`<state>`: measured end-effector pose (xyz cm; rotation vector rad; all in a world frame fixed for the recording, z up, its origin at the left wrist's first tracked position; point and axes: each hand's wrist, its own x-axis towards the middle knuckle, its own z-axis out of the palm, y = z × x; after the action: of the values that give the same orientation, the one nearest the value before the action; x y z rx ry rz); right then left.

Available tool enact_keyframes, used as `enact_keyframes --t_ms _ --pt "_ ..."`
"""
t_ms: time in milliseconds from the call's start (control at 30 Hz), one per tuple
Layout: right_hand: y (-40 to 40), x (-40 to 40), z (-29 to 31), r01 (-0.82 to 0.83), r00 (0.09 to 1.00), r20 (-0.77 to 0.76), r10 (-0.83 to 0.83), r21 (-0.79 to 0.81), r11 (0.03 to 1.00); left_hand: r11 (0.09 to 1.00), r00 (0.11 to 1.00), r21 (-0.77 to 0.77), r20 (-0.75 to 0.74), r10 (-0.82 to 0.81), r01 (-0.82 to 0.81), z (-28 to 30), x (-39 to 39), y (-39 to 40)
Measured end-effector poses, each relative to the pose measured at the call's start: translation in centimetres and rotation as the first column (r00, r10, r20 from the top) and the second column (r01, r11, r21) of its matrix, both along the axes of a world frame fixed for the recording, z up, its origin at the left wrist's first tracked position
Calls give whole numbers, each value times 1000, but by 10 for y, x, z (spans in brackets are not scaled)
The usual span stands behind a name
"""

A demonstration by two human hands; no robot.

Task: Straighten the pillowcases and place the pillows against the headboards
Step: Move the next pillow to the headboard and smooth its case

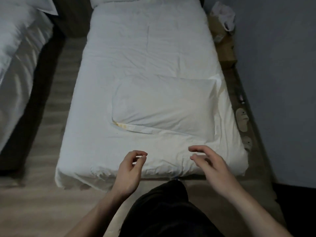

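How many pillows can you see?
3. One pillow lies on the near end of the middle bed; a second peeks in at that bed's far end; a third sits on the left bed. Others may be out of view.

Wood-look floor (51,103) ran between two beds. White duvet (136,48) covered the near bed; second bed (15,53) stood left. Cardboard boxes (225,47) with a white bag (224,16) sat along the grey wall (277,65).
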<state>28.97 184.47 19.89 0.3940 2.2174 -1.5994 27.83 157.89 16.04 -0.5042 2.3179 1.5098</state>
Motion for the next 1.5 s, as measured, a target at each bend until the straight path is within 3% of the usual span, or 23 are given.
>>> enact_keyframes --t_ms 267,500,800,1100,1267,1500 --pt "55 -80 1 -163 986 40 163 11 987 984 985 46 -10 174 -173 -13 -54 75" --pt "109 -109 -8 -274 957 90 274 -18 962 948 948 16 11 318 -318 -18 -42 126" --pt "227 -140 -31 -515 853 87 515 -21 857 790 789 -54 32 613 -611 -40 7 250" --pt "295 -156 -44 -555 831 65 553 16 832 718 716 -3 63 695 -696 -40 40 333" --pt "304 -165 -54 -503 864 50 501 34 863 750 751 50 89 655 -660 -45 23 346" --pt "325 -187 -56 -503 862 106 495 55 863 689 704 147 107 703 -710 -54 -1 374"
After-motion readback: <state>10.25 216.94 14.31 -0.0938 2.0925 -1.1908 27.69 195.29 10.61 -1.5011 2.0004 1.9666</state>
